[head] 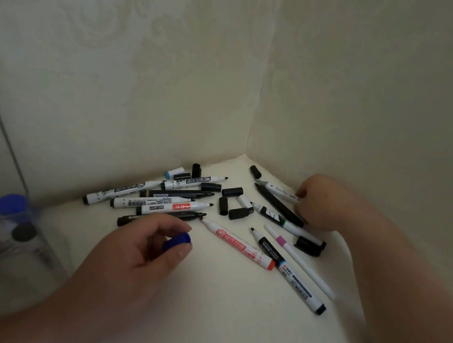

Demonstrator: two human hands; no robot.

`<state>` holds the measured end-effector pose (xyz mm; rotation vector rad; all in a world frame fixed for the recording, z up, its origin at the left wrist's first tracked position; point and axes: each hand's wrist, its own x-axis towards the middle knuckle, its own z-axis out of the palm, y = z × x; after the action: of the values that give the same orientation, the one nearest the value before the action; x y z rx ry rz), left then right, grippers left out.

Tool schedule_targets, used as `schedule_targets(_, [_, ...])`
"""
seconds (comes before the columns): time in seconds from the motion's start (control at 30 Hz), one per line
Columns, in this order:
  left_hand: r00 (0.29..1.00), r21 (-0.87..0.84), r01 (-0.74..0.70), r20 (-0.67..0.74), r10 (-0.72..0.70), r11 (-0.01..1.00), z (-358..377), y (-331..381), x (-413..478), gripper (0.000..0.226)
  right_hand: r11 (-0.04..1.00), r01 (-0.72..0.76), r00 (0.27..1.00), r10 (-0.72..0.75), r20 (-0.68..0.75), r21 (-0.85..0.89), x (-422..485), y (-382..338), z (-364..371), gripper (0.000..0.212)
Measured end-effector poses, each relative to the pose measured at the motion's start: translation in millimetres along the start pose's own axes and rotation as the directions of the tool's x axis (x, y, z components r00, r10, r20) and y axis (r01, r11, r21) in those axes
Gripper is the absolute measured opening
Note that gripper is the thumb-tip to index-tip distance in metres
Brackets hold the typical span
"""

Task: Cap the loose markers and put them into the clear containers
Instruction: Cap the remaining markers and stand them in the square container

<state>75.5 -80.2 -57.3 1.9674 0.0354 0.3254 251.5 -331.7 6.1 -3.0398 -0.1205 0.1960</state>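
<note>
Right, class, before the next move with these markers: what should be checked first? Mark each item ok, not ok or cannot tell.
1. Left hand holds a cap: ok, it pinches the blue cap.
2. Right hand has a marker: ok, it grips the white marker near the corner.
3. Blue cap matches that marker: cannot tell.
4. Other caps at hand: ok, black caps lie loose in the pile.
5. Clear container has room: cannot tell, it is blurred at the left edge.
6. All markers capped: not ok, the red-printed marker lies uncapped.
</note>
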Motion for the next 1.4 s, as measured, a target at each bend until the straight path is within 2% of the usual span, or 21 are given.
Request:
schedule_targets(0.07, [1.0, 0.132, -0.015, 0.027, 0.012, 0.991, -1.8, 2.6, -0.8, 0.022, 1.0, -0.018, 1.0, 0.018, -0.018, -0.009, 2.7, 0.8, 1.5, 0.018])
schedule_targets(0.17, [0.988, 0.352, -0.136, 0.115, 0.102, 0.926, -1.1, 8.8, -1.5, 0.021, 1.0, -0.023, 0.999, 0.023, -0.041, -0.006, 3.6, -0.5, 2.8, 0.013])
schedule_targets(0.27, [0.973, 0.458, -0.191, 0.202, 0.108, 0.868, 1.6, 9.3, 1.3, 0.017, 0.999, -0.03, 0.997, 0.029, -0.07, -0.012, 3.0, -3.8, 1.8, 0.014])
schedule_targets(0.33, [0.977, 0.497, -0.175, 0.197, 0.086, 0.85, 2.2, 6.7, 3.3, 0.027, 1.0, -0.017, 0.99, 0.02, -0.142, 0.023, -2.8, -7.5, -5.3, 0.015])
schedule_targets(0.4, [0.982, 0.486, -0.146, 0.18, 0.065, 0.862, 2.3, 8.8, 3.2, 0.039, 0.992, 0.082, 0.971, -0.058, -0.231, 0.092, -17.2, -15.0, -16.5, 0.015])
schedule_targets(0.47, [0.989, 0.442, -0.105, 0.14, 0.048, 0.891, 1.2, 11.8, 1.1, 0.048, 0.939, 0.264, 0.953, -0.22, -0.208, 0.218, -40.4, -27.1, -26.4, 0.008])
schedule_targets(0.53, [0.991, 0.305, -0.125, 0.074, 0.107, 0.944, -0.4, 12.5, -2.0, 0.042, 0.839, 0.39, 0.913, -0.405, -0.043, 0.379, -67.4, -45.5, -29.8, 0.004])
schedule_targets(0.6, [0.989, 0.109, -0.149, 0.019, 0.148, 0.983, -1.4, 11.9, -3.5, 0.033, 0.745, 0.446, 0.831, -0.551, 0.079, 0.496, -86.1, -62.1, -24.5, 0.004])
schedule_targets(0.7, [0.989, -0.174, -0.135, 0.033, 0.142, 0.976, -0.8, 13.7, -5.4, 0.026, 0.664, 0.541, 0.721, -0.682, 0.122, 0.516, -99.2, -80.1, -11.8, 0.013])
schedule_targets(0.77, [0.988, -0.242, -0.14, 0.034, 0.153, 0.96, -2.3, 15.9, -8.0, 0.023, 0.644, 0.57, 0.662, -0.728, 0.179, 0.509, -103.9, -84.6, -11.3, 0.016])
schedule_targets(0.8, [0.988, -0.275, -0.138, 0.033, 0.152, 0.951, -2.9, 17.1, -9.8, 0.024, 0.641, 0.554, 0.658, -0.728, 0.193, 0.53, -103.8, -84.9, -14.5, 0.02])
schedule_targets(0.83, [0.989, -0.307, -0.127, 0.027, 0.142, 0.943, -3.8, 17.8, -11.0, 0.026, 0.645, 0.521, 0.688, -0.705, 0.171, 0.559, -100.3, -85.3, -18.5, 0.024])
schedule_targets(0.87, [0.993, -0.327, -0.105, 0.022, 0.119, 0.939, -4.5, 18.4, -11.5, 0.027, 0.659, 0.487, 0.752, -0.65, 0.109, 0.573, -92.7, -86.7, -21.8, 0.026])
schedule_targets(0.93, [0.999, -0.356, -0.018, 0.032, 0.032, 0.934, -4.5, 19.9, -9.8, 0.027, 0.724, 0.469, 0.865, -0.493, -0.095, 0.506, -63.7, -94.0, -23.7, 0.021])
schedule_targets(1.0, [0.996, -0.403, 0.086, 0.052, -0.071, 0.911, -2.6, 20.4, -6.3, 0.025, 0.794, 0.486, 0.874, -0.434, -0.22, 0.365, -33.7, -113.5, -19.6, 0.015])
schedule_targets(1.1, [0.991, -0.467, 0.129, 0.035, -0.127, 0.875, -2.6, 20.3, -4.1, 0.015, 0.817, 0.568, 0.817, -0.545, -0.188, 0.096, -1.1, -151.8, -7.9, 0.019])
schedule_targets(1.23, [0.968, -0.629, 0.202, 0.011, -0.251, 0.751, -5.5, 19.4, -1.3, 0.017, 0.834, 0.532, 0.829, -0.548, -0.111, -0.148, 27.8, -191.0, 1.1, 0.022])
schedule_targets(1.3, [0.963, -0.66, 0.209, 0.012, -0.269, 0.721, -3.9, 18.0, 0.5, 0.02, 0.837, 0.501, 0.847, -0.527, -0.077, -0.22, 32.3, -201.7, 2.4, 0.022])
schedule_targets(1.4, [0.94, -0.74, 0.269, 0.061, -0.337, 0.617, -1.5, 14.7, 4.3, 0.03, 0.851, 0.473, 0.867, -0.496, -0.049, -0.229, 32.2, -209.2, 2.7, 0.028])
